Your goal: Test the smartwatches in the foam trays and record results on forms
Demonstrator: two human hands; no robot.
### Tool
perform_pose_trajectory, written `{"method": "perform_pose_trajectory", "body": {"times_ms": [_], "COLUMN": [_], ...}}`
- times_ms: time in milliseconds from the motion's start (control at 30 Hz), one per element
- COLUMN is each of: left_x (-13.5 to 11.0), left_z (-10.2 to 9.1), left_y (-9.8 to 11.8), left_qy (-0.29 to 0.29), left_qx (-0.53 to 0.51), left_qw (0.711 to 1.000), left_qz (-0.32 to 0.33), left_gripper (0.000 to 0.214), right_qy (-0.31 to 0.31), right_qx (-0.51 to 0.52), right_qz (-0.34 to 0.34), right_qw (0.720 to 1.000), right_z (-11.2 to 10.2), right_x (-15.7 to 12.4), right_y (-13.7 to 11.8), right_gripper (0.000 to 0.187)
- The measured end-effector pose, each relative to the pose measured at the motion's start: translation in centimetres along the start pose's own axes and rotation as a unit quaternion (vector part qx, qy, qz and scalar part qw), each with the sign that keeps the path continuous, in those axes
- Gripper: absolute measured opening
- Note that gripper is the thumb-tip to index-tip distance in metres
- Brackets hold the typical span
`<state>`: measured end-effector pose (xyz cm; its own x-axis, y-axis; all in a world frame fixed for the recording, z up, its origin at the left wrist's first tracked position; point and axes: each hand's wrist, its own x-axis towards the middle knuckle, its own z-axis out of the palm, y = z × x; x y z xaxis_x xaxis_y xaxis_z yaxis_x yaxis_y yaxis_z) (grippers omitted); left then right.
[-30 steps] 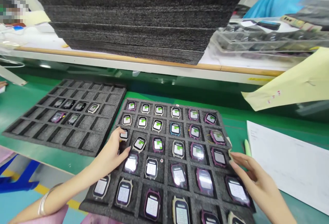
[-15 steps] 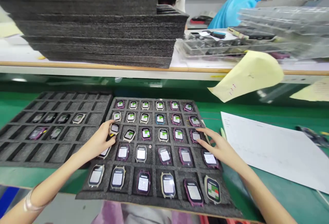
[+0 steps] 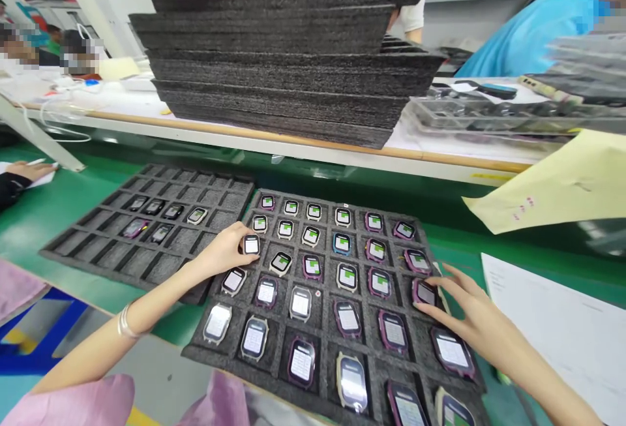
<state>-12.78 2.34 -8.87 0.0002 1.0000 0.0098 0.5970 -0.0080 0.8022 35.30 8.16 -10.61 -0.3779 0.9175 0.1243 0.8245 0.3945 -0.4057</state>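
A foam tray [image 3: 374,364] with rows of lit smartwatch faces lies in front of me. My left hand [image 3: 229,248] is closed at the tray's left edge, thumb and fingers pinching a smartwatch [image 3: 251,244] with a white screen. Over on the right edge, my right hand [image 3: 457,299] has its thumb and forefinger on a purple smartwatch [image 3: 424,291] in its compartment; the other fingers are spread. Below the right hand sits another purple smartwatch [image 3: 452,351]. A light-framed smartwatch [image 3: 233,280] lies just under the left hand.
A second foam tray [image 3: 92,243] with several watches adjoins on the left. Stacked black foam trays [image 3: 274,74] stand on the shelf [image 3: 303,145] ahead. A yellow paper [image 3: 552,184] hangs at the right above a white sheet [image 3: 552,321]. Another person's hand [image 3: 32,170] shows far left.
The view has swung left, so the trays and shelf appear further right. Both hands stay at the same watches; the left one's watch now faces me with a brighter screen.
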Motion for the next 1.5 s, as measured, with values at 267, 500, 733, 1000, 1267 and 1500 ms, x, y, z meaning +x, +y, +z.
{"method": "perform_pose_trajectory", "body": {"times_ms": [267, 500, 733, 1000, 1267, 1500], "left_x": [-0.2, 0.4, 1.3, 1.3, 1.2, 1.1], "left_z": [-0.1, 1.8, 3.9, 4.3, 6.1, 6.7], "left_y": [1.0, 4.9, 7.2, 10.6, 12.4, 11.6], "left_qy": [0.011, -0.045, -0.112, -0.204, -0.23, -0.266], "left_qx": [-0.272, -0.545, -0.637, -0.673, -0.593, -0.546], "left_qw": [0.959, 0.827, 0.749, 0.697, 0.763, 0.773], "left_qz": [-0.082, -0.129, -0.147, -0.137, -0.12, -0.181], "left_gripper": [0.045, 0.038, 0.039, 0.036, 0.031, 0.038], "right_qy": [0.002, -0.009, -0.058, -0.012, 0.03, 0.018], "right_qx": [0.328, 0.52, 0.603, 0.581, 0.544, 0.553], "right_qz": [0.167, 0.135, 0.045, 0.024, 0.027, 0.024], "right_qw": [0.93, 0.843, 0.794, 0.813, 0.838, 0.833], "right_z": [-3.4, -3.4, -3.0, -2.5, -2.6, -3.0], "right_x": [0.0, 2.1, 3.8, 3.0, 2.7, 2.3], "right_y": [-5.8, -13.0, -17.6, -18.3, -18.3, -18.6], "right_gripper": [0.056, 0.053, 0.052, 0.029, 0.022, 0.022]}}
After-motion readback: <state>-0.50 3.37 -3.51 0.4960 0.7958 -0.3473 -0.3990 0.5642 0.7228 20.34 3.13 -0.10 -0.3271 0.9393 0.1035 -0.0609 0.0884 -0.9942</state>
